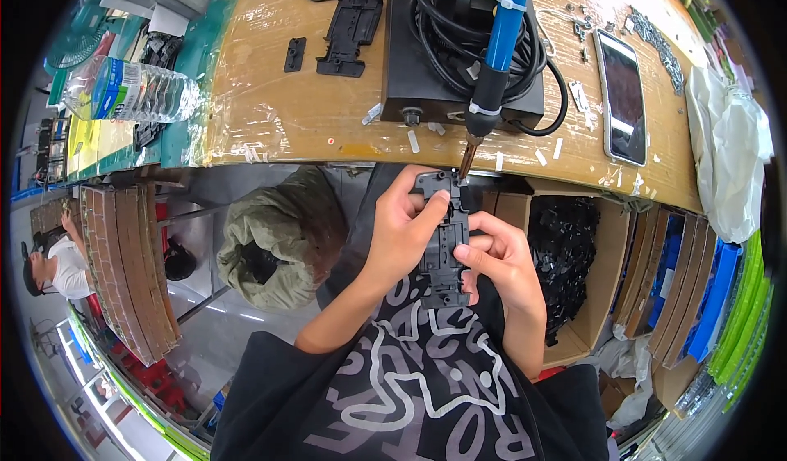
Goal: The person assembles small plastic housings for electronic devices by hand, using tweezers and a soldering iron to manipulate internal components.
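In front of my chest I hold a long black plastic chassis-like part [447, 252] upright between both hands. My left hand [407, 227] grips its upper end, the thumb pressed on its face. Lower down, the fingers of my right hand [500, 256] pinch its right edge. A blue rod-shaped tool [506, 30] with a black collar slants down from above. Its brownish metal tip [467, 162] ends at the part's upper right corner; whether they touch I cannot tell.
On the table stands a black box [426, 92] under coiled black cable [447, 30]. Around it are a similar black part [351, 34], a phone [623, 96], small screws [580, 26] and a plastic bottle [147, 90]. Below right, a cardboard box [586, 330] holds black pieces; left, a green sack [283, 231].
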A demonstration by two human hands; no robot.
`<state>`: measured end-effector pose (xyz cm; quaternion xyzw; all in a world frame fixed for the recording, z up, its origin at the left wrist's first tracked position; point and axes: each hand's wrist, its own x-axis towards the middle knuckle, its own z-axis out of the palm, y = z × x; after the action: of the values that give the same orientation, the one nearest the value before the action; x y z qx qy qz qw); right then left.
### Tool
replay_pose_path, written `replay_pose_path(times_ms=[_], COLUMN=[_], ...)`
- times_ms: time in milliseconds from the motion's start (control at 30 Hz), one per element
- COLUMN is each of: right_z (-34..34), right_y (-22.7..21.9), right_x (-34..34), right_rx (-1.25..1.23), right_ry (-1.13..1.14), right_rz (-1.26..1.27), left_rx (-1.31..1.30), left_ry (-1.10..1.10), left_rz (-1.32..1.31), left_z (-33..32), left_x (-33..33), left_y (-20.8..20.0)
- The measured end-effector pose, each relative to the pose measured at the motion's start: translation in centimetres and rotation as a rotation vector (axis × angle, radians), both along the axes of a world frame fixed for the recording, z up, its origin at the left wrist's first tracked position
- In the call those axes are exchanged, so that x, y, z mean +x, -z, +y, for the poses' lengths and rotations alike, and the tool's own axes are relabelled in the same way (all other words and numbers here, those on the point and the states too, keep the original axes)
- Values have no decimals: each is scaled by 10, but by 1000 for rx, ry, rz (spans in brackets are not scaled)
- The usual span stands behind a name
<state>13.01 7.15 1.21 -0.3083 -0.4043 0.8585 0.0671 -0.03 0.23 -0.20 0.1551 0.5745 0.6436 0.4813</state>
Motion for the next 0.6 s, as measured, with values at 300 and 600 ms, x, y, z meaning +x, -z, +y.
replay_pose_path(times_ms=[300, 600], right_z=[0, 47], right_y=[16, 83], right_x=[-5, 191], right_rx=[72, 608], right_ry=[48, 836], right_rz=[-111, -730], left_rx=[-10, -135], left_ry=[50, -85], left_rz=[121, 405], left_z=[-3, -80], left_x=[1, -81], left_y=[30, -37])
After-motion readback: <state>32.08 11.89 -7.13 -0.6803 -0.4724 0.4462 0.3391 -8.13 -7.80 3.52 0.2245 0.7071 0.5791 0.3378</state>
